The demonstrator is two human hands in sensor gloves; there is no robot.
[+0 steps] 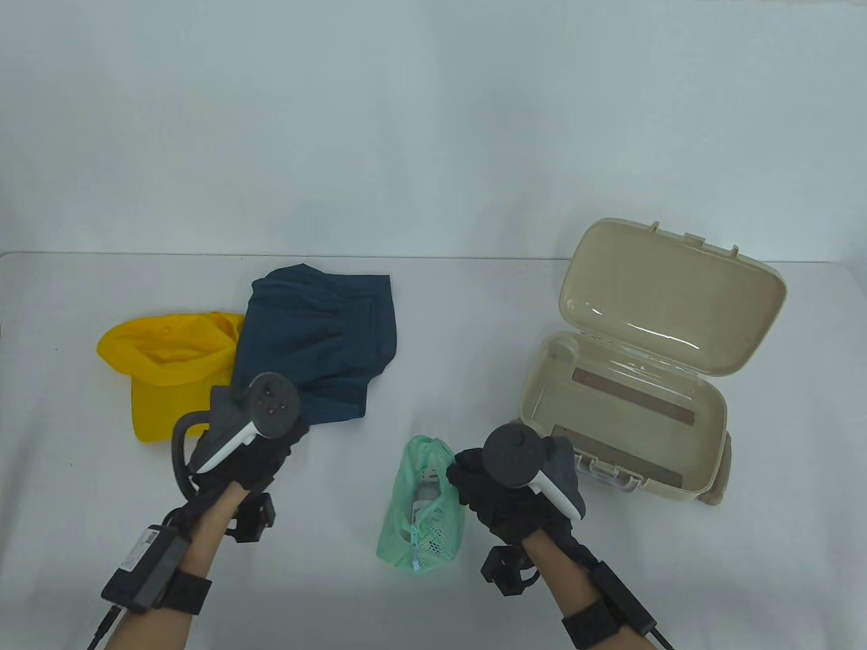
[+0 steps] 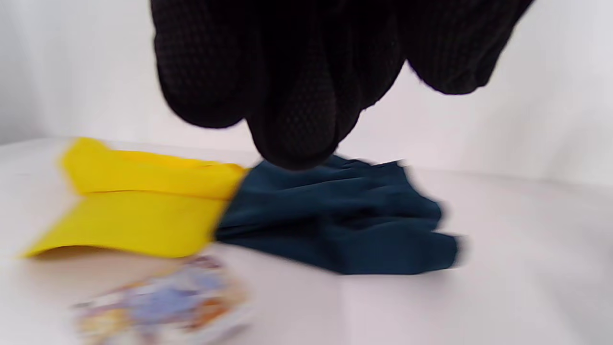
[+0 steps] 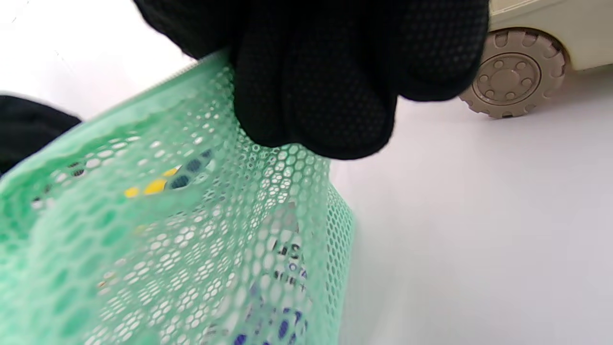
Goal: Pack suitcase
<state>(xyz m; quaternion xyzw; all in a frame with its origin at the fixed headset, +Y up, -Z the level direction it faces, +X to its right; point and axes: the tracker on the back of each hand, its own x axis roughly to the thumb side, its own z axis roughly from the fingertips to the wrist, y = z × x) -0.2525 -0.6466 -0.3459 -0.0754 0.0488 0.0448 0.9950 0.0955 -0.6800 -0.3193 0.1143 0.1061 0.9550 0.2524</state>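
Note:
My right hand (image 1: 467,474) pinches the upper rim of a green mesh bag (image 1: 423,514) that stands on the table with small printed toiletries inside. In the right wrist view the gloved fingers (image 3: 325,110) clamp the mesh bag (image 3: 191,239). To the right, the beige suitcase (image 1: 630,420) lies with its lid (image 1: 670,298) up and nothing inside. My left hand (image 1: 288,443) hovers over the near edge of a dark blue garment (image 1: 325,338), its fingers (image 2: 297,120) loosely curled and holding nothing. A yellow cap (image 1: 169,365) lies left of the garment.
The left wrist view shows the yellow cap (image 2: 139,201) touching the blue garment (image 2: 345,225), and a blurred colourful packet (image 2: 163,306) on the table in front of them. A suitcase wheel (image 3: 512,76) shows close behind my right hand. A white wall backs the table.

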